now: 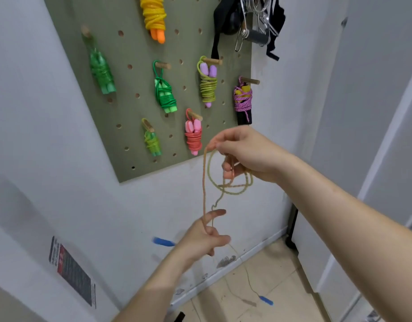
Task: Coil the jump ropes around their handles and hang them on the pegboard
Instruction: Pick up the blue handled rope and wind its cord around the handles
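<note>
— Tan-orange jump rope [204, 182], from the head camera: where?
— Strung nearly upright between the two hands. Pinched at its top loops by the right hand [244, 154], fingers curled round them, just below the olive pegboard [126, 84]. Gripped lower down in the curled fingers of the left hand [200, 238], then trailing off to the floor.
— Handles?
— Blue handle [266, 300] down on the tiles, well below both hands. Second blue handle [163, 241], blurred, just beside the left hand. Nearer the left, so probably best gathered from that side.
— Anything in the way?
— Coiled bundles on the pegs: pink rope [193, 135] close by the right hand, purple rope [242, 98] above. No free peg seen.
</note>
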Demonstrator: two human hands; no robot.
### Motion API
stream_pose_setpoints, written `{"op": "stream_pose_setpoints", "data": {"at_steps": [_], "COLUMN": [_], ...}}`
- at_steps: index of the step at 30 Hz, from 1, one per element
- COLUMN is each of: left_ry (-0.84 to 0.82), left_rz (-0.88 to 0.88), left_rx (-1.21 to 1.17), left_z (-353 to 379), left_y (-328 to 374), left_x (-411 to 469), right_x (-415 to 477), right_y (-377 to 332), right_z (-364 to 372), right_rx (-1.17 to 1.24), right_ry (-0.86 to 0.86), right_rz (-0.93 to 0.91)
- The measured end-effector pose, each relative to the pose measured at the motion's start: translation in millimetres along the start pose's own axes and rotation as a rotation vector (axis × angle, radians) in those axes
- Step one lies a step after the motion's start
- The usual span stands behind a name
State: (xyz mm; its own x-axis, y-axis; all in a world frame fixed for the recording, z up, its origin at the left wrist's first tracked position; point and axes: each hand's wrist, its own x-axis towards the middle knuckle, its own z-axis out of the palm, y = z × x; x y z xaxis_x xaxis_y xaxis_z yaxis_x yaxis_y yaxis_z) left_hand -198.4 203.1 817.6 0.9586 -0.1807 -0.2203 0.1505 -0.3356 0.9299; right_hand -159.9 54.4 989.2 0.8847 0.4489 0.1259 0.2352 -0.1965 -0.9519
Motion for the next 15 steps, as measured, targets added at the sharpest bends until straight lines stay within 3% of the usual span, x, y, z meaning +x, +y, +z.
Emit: {"op": "stream_pose_setpoints", "data": {"at_steps": [3, 7, 10, 12, 14, 15], "left_ry": [0.057, 0.564, 0.7, 0.582, 0.315, 0.214], "left_rz": [-0.021, 0.049, 0.064, 0.088, 0.129, 0.15], "left_rx": [0.015, -0.154, -0.133, -0.501, -1.015, -1.159], "left_z": [24.9, 22.9, 9.9, 4.6, -5.2, -10.8], "left_y": [-6.8, -5.8, -7.1, -7.3, -8.7, -6.2], "left_x": [11.7, 21.0, 16.4, 8.4, 0.1, -4.0], "right_x": [6.3, 8.0, 6.5, 2.8, -2.6, -4.0], "right_y": [-12.2, -18.1, -11.3, -4.8, 5.6, 13.5], "right_z": [4.6, -6.3, -21.9, -32.5, -45.9, -54.1], "right_rx": [0.047, 0.147, 0.225, 0.176, -0.007, -0.104], "right_ry": [-0.026, 0.041, 0.081, 0.042, 0.025, 0.048], "right_rz": [-0.01, 0.034, 0.068, 0.093, 0.117, 0.135]}}
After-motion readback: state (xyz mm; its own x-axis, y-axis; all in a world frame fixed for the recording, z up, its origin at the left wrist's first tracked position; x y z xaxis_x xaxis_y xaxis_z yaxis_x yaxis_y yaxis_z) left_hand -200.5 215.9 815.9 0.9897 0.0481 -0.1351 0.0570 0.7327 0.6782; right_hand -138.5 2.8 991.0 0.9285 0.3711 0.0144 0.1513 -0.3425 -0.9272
